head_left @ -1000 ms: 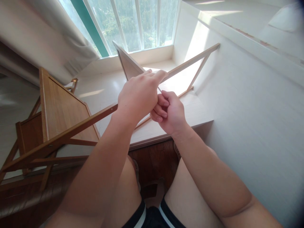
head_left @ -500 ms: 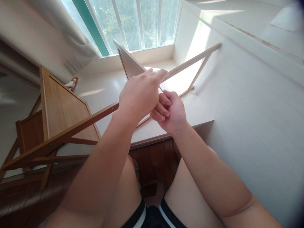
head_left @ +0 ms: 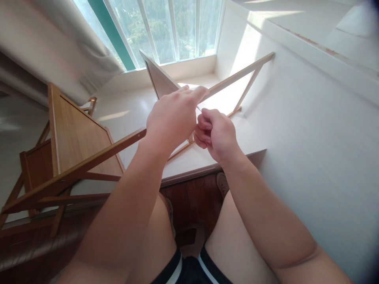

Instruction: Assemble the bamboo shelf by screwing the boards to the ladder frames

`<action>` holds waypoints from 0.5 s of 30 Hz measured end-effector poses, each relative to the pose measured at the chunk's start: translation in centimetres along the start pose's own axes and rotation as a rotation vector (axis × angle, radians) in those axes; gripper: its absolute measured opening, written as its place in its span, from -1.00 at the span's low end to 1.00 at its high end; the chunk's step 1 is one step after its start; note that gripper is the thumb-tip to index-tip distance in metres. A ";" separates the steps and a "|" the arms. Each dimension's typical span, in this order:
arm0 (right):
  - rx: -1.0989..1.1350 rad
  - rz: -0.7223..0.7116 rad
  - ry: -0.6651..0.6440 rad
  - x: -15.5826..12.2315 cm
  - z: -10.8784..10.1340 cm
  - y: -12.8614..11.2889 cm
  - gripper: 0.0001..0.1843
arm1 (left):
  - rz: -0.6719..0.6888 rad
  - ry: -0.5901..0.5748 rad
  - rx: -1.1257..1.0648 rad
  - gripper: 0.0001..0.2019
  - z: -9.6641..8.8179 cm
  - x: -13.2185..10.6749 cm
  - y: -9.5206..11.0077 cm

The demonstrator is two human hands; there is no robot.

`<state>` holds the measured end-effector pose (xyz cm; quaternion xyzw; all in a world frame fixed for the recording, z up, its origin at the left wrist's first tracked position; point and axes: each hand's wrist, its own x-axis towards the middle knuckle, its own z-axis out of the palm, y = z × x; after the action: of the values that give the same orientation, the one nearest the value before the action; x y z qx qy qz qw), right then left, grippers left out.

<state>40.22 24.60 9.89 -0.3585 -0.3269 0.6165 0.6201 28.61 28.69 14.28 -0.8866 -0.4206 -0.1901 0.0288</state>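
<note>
A wooden chair-like frame [head_left: 97, 157] with flat panels lies tilted across the window ledge. Over one of its long bars [head_left: 241, 75] my left hand [head_left: 173, 114] is closed, back of the hand up, thumb and fingers reaching along the wood. Its fingertips are partly hidden. Just right of and below it, my right hand [head_left: 217, 132] is curled, pinching a thin metal rod [head_left: 199, 109] between thumb and forefinger. The rod points up toward the bar under my left hand; its far end is hidden there, so I cannot tell what it meets.
Behind the frame is a barred window [head_left: 168, 31], with a beige curtain [head_left: 59, 39] at left. The pale ledge [head_left: 189, 163] ends in a front edge above the dark wooden floor [head_left: 192, 197]. A white wall [head_left: 302, 138] stands close on the right.
My right hand has shifted slightly right and turned, its fingers now apart from my left hand with more of the rod showing. My left hand and the frame have barely moved.
</note>
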 end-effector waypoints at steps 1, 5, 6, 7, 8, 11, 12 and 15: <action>-0.003 0.000 0.010 0.0 0.1 0.0 -0.51 | 0.002 0.000 0.005 -0.54 0.0 0.0 0.0; -0.067 0.006 0.063 -0.2 0.5 0.3 -0.51 | 0.003 0.003 0.018 -0.55 -0.1 0.0 0.1; -0.100 -0.003 0.068 -0.2 0.5 0.4 -0.51 | 0.002 0.003 0.019 -0.55 -0.1 0.0 0.1; -0.139 -0.019 0.070 -0.1 0.5 0.6 -0.51 | -0.001 0.003 0.019 -0.54 -0.1 0.0 0.1; -0.184 -0.041 0.071 -0.1 0.4 0.7 -0.52 | -0.003 0.003 0.017 -0.54 -0.1 0.0 0.2; -0.360 -0.128 0.082 0.0 -0.1 0.9 -0.53 | -0.011 0.002 0.005 -0.53 -0.1 0.0 0.2; -0.429 -0.160 0.088 0.1 -0.3 0.9 -0.52 | -0.013 0.002 0.002 -0.53 -0.1 0.0 0.1; -0.624 -0.256 0.109 0.1 -0.8 0.7 -0.50 | -0.010 0.001 0.003 -0.53 0.0 0.0 0.1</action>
<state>40.59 24.67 8.88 -0.5195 -0.5083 0.3840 0.5695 28.65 28.63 14.33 -0.8843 -0.4253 -0.1903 0.0293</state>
